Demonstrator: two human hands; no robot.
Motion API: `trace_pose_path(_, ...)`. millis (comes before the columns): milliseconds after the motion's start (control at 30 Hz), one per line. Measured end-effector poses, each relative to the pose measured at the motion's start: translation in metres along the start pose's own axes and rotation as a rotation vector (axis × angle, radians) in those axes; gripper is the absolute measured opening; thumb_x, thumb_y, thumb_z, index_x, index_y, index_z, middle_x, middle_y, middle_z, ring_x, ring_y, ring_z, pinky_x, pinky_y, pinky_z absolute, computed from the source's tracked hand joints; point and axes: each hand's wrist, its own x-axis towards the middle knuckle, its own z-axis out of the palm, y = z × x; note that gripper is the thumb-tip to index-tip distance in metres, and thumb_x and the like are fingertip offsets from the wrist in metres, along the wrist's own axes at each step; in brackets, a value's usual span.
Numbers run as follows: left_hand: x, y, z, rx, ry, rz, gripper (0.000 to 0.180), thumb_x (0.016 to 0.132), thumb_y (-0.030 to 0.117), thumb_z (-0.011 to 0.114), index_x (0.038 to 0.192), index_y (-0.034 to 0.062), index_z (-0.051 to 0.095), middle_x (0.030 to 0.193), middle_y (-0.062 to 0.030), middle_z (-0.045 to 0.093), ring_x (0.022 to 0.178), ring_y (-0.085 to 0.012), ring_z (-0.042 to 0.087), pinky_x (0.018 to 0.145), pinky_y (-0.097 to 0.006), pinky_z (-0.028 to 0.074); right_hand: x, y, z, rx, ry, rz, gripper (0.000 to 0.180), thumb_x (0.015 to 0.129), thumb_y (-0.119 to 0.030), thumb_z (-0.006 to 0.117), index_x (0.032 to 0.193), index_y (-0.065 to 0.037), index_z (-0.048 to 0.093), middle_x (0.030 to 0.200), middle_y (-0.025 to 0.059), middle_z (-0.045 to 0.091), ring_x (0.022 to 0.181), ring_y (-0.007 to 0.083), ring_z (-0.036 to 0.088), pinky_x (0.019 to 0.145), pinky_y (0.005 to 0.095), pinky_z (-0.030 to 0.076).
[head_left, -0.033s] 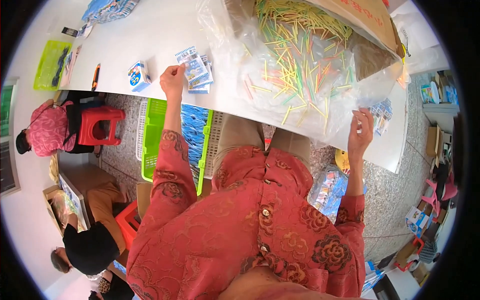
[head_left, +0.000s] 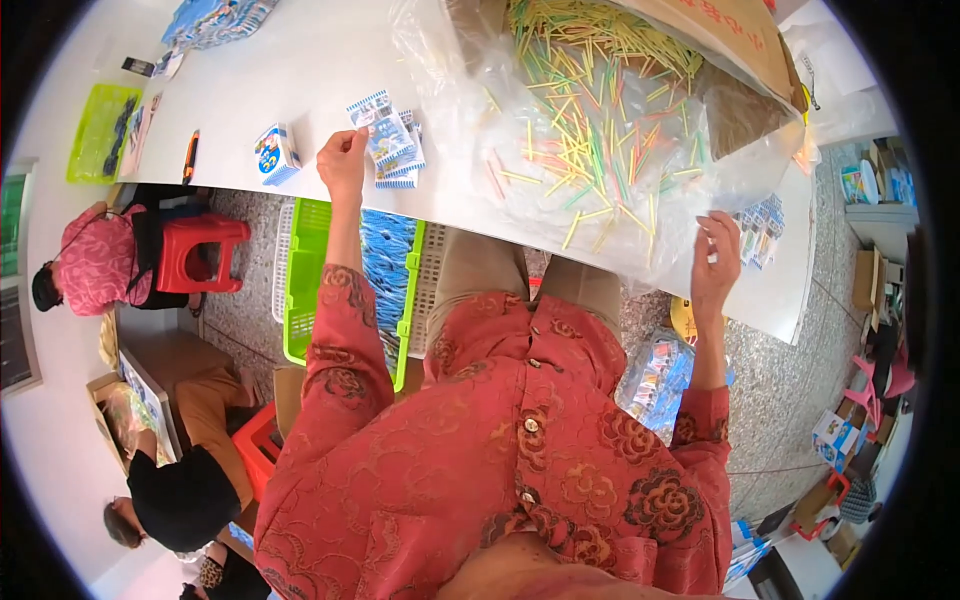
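My left hand [head_left: 342,165] is closed in a pinch at the edge of a small blue-and-white packet [head_left: 374,122]. Beneath and beside that packet lie more packets of the same kind [head_left: 402,176], overlapping on the white table. My right hand [head_left: 716,258] hovers by the table's front edge, fingers loosely bent and apart, with nothing visible in it. Close to its fingertips is the rim of a clear plastic sheet [head_left: 655,225]. Short yellow, green and pink sticks [head_left: 600,150] are scattered over this sheet. Just right of this hand lie other blue-and-white packets [head_left: 762,230].
A cardboard box [head_left: 740,45] spills the sticks at the back right. Left on the table are a stack of cards [head_left: 276,152], a cutter knife [head_left: 191,156] and a green tray [head_left: 103,130]. Below stands a green basket [head_left: 310,270] of blue packets. People sit at left near a red stool [head_left: 200,250].
My left hand and the pinched packet have shifted slightly left. My right hand has moved a little left and up, with its fingers spreading slightly.
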Motion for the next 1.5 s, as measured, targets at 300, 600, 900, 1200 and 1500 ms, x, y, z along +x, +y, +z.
trace_pose_path(300,-0.079,0.113,-0.03,-0.536,-0.476,0.242,0.011,0.082,0.004,0.064,0.072,0.0015,0.06,0.067,0.0015,0.057,0.063,-0.0042,0.047,0.06,-0.019,0.038,0.034,-0.084,0.046,0.54,-0.375,-0.009,0.03,0.085,-0.006,0.058,0.114,-0.001,0.056,0.102,0.0079,0.061,0.09,0.0138,0.057,0.078,0.0273,0.044)
trace_pose_path(600,-0.135,0.135,0.001,-0.61,-0.805,0.337,0.012,0.077,0.004,0.068,0.072,0.0017,0.058,0.069,0.0002,0.054,0.066,-0.0064,0.048,0.061,-0.021,0.039,0.059,-0.122,0.062,0.619,-0.767,-0.032,0.023,0.08,-0.015,0.067,0.1,-0.002,0.064,0.088,0.0048,0.065,0.079,0.0116,0.057,0.073,0.0283,0.045)
trace_pose_path(900,-0.156,0.141,0.02,-0.516,-0.868,0.3,0.013,0.073,0.008,0.073,0.078,-0.0003,0.065,0.071,-0.0033,0.061,0.064,-0.0081,0.05,0.059,-0.024,0.04,0.054,-0.117,0.056,0.406,-0.65,-0.166,0.018,0.08,-0.013,0.066,0.092,0.0,0.063,0.077,0.0085,0.061,0.069,0.018,0.055,0.064,0.0298,0.045)
trace_pose_path(1200,-0.163,0.147,0.019,-0.571,-0.782,0.216,0.011,0.073,0.001,0.072,0.069,0.0005,0.062,0.065,0.0009,0.059,0.062,-0.0043,0.048,0.055,-0.022,0.038,0.056,-0.128,0.043,0.486,-0.507,-0.21,0.023,0.075,-0.008,0.069,0.096,-0.002,0.062,0.088,0.007,0.062,0.075,0.0176,0.056,0.067,0.0296,0.046)
trace_pose_path(1500,-0.165,0.146,0.025,-0.641,-0.733,0.212,0.016,0.07,0.001,0.073,0.066,0.0015,0.059,0.065,0.0022,0.057,0.063,-0.0044,0.048,0.058,-0.021,0.039,0.047,-0.135,0.017,0.406,-0.329,-0.332,0.031,0.072,-0.004,0.071,0.102,-0.005,0.062,0.095,0.0072,0.061,0.074,0.0181,0.057,0.065,0.0281,0.048)
